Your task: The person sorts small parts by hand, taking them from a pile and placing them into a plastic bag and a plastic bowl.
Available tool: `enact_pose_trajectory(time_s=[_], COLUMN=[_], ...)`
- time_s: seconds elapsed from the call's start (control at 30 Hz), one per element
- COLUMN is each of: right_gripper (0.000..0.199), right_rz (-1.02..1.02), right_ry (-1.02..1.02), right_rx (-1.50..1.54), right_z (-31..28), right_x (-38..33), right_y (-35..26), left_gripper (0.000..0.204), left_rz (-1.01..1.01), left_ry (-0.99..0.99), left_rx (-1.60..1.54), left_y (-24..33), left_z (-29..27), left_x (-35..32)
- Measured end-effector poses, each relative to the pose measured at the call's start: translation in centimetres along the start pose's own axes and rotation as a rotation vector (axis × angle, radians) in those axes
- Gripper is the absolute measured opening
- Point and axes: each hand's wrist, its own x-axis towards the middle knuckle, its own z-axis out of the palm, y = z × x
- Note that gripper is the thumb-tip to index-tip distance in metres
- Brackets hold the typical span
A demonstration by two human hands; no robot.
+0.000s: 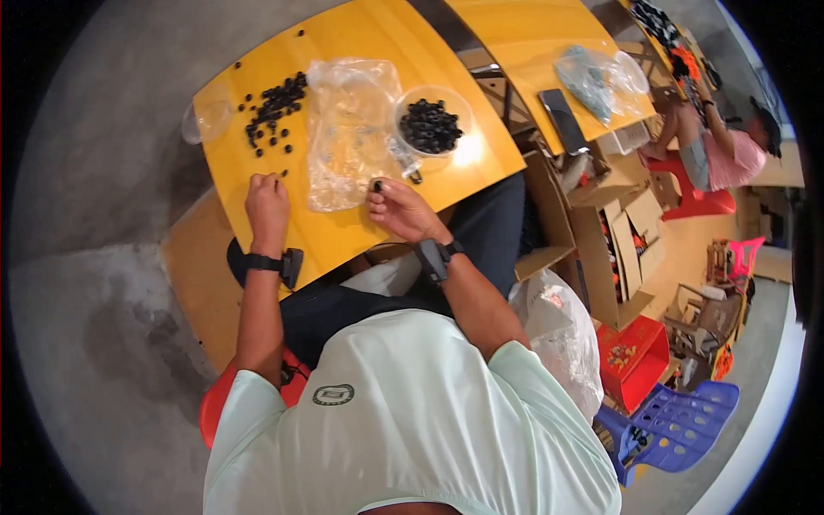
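At the near edge of the yellow table (369,21), my right hand (400,211) pinches a small black part (377,185) between thumb and fingers. My left hand (268,206) is closed over the table's left side; a small black part (284,173) shows at its fingertips, and whether the fingers grip anything is unclear. Ahead of it lies a loose spread of small black parts (276,103). Between my hands, a clear plastic bag (348,129) lies flat. A round clear tub (468,120) beyond my right hand holds many black parts (431,126).
A clear round lid (210,121) overhangs the table's left edge. On a second yellow table rest a phone (562,120) and a plastic bag (592,81). Cardboard boxes (601,266), a white sack (558,335) and a blue chair (687,425) stand at right. Another person (725,150) sits far right.
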Motion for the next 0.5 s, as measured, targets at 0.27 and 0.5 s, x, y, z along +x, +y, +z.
enact_pose_trajectory(time_s=[0.27,0.5], right_gripper=[0.018,0.019], right_rz=[-0.002,-0.011], right_ry=[0.031,0.02], right_rx=[-0.025,-0.024], right_z=[0.5,0.6], right_x=[-1.1,-0.5], right_y=[-0.6,-0.2], left_gripper=[0.009,0.009], left_rz=[-0.09,0.048], left_ry=[-0.122,-0.092], left_rx=[-0.175,-0.271], left_y=[0.9,2.8], left_z=[-0.9,-0.3], left_x=[-1.1,-2.0])
